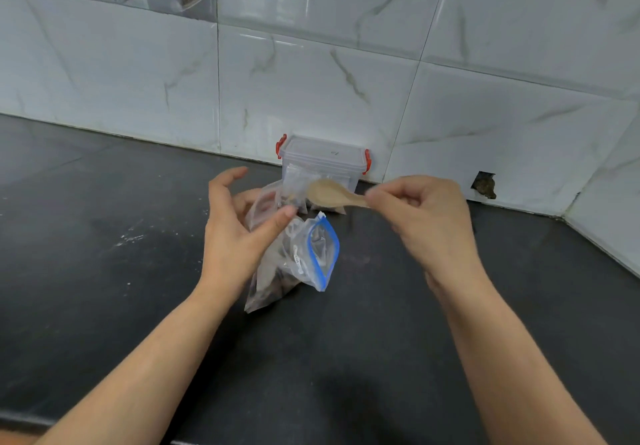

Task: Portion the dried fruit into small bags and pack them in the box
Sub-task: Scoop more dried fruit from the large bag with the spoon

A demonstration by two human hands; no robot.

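Two hands work at mid-frame over the dark tabletop (104, 236). Judging by the layout, the step in hand is scooping fruit into a small bag. The right hand (426, 216) pinches the handle of a wooden spoon (329, 195), its bowl hovering near a small clear bag (266, 207) held up by the left hand (235, 233), whose fingers are loosely spread with the thumb against the plastic. Below lies the blue-zip bag of dried fruit (311, 257), mouth open. The lidded box with red clips (323, 158) stands against the wall tiles behind. Next, the spoon likely needs lining up with the small bag's mouth, held wide
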